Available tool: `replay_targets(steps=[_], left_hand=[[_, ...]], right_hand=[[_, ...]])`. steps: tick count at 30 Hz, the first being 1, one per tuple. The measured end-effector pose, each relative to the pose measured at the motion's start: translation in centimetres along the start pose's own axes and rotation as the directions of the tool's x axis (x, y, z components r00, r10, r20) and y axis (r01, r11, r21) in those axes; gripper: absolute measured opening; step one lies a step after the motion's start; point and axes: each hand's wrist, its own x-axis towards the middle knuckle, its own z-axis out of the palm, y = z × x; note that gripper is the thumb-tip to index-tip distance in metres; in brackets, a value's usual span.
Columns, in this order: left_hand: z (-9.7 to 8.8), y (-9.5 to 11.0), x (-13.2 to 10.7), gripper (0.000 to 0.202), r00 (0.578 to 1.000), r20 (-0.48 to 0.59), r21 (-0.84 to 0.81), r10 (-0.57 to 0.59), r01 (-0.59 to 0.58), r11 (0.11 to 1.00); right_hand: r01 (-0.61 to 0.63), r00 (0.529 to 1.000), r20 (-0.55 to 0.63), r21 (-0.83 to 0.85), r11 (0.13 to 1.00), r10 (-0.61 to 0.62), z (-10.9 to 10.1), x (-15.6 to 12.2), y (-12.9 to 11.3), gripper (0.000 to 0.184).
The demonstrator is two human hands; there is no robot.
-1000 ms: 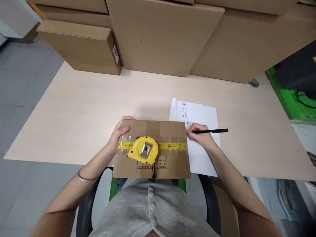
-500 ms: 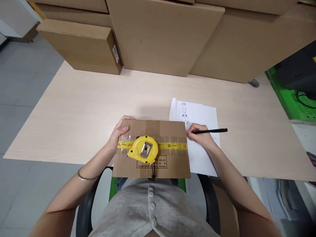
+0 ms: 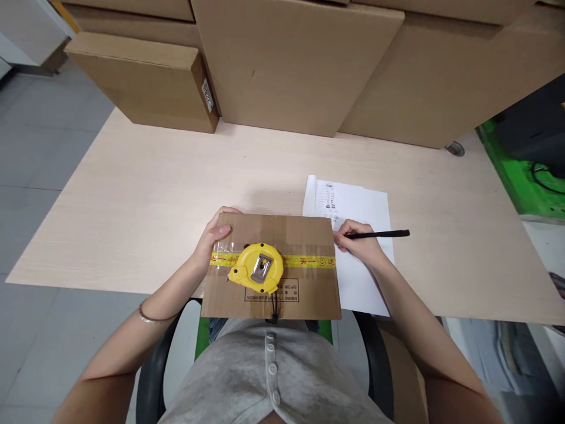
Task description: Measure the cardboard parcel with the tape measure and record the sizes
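My left hand (image 3: 213, 238) grips the left upper corner of a taped cardboard box (image 3: 309, 235), thumb on its top face and the other fingers behind. On the box lies a yellow tape measure (image 3: 253, 268) with a metal clip and a black cord hanging towards me. My right hand (image 3: 356, 238) is closed round a black pen (image 3: 388, 234), over white sheets of paper (image 3: 353, 203) with small print near their upper left. The box's right edge hides the pen's tip and covers part of the paper.
Large cardboard boxes (image 3: 291, 65) line the back of the light wooden table (image 3: 154, 176), with a smaller carton (image 3: 136, 85) at back left. A metal-rimmed cable hole (image 3: 455, 148) is at back right. Chair armrests (image 3: 375, 365) flank my body.
The pen's back end has shifted very slightly to the right. My left hand, the box and the tape measure stay practically where they were.
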Motion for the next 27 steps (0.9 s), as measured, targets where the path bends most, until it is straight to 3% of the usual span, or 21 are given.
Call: replay_targets(steps=[27], left_hand=[[0.09, 0.17, 0.05, 0.045, 0.999, -0.025, -0.004, -0.038, 0.038, 0.999]], right_hand=[[-0.025, 1.0, 0.015, -0.009, 1.0, 0.025, 0.01, -0.12, -0.35, 0.035]])
